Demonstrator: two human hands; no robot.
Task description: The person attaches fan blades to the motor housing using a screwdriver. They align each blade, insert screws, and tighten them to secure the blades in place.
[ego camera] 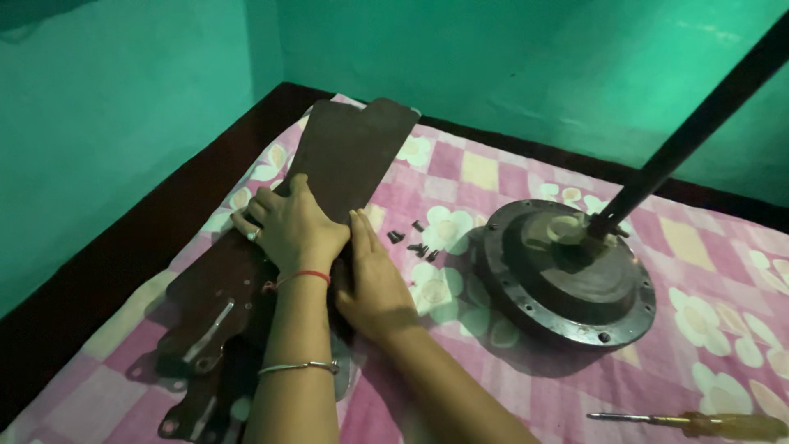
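Left hand [289, 226] flat on stacked dark-brown metal fan blades [349, 156], right hand [371, 284] pressed open alongside; blades being squared. Small black screws [415, 244] right of it need picking up.

Both hands [329, 259] press on brown fan blades [349, 156].

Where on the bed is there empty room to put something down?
Bare cloth lies between the right hand, the round motor housing and the screwdriver. Another free strip runs behind the housing, toward the green wall. It is crowded at the left: both hands, the left hand too, press the stacked brown blades, and small screws lie beside them.
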